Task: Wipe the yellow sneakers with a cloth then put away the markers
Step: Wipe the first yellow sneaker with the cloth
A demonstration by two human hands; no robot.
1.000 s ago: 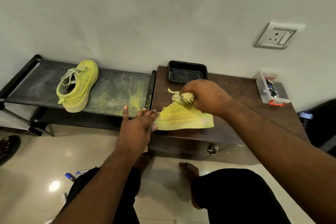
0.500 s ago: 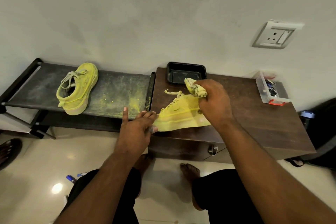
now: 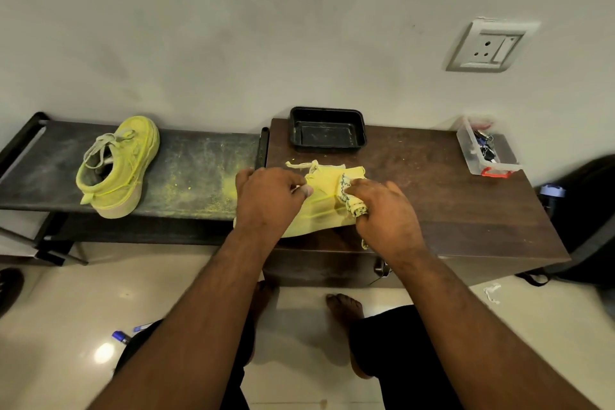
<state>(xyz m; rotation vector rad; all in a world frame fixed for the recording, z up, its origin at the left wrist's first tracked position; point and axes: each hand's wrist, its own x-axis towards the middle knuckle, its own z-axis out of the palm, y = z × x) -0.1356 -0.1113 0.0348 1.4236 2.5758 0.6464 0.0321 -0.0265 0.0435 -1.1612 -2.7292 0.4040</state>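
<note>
Sneaker (image 3: pixel 321 206) on the brown cabinet (image 3: pixel 432 196) lies on its side, long axis running left to right along the front edge. The left hand (image 3: pixel 266 200) curls over its left end, pinning it down. The right hand (image 3: pixel 386 213) sits at the other end, fingers closed round a bunched cloth (image 3: pixel 351 201) pressed on the yellow upper. The next stroke likely runs leftward along that axis. Second sneaker (image 3: pixel 116 166) waits on the dark bench (image 3: pixel 199 170), well apart; a marker (image 3: pixel 120 337) lies on the floor.
</note>
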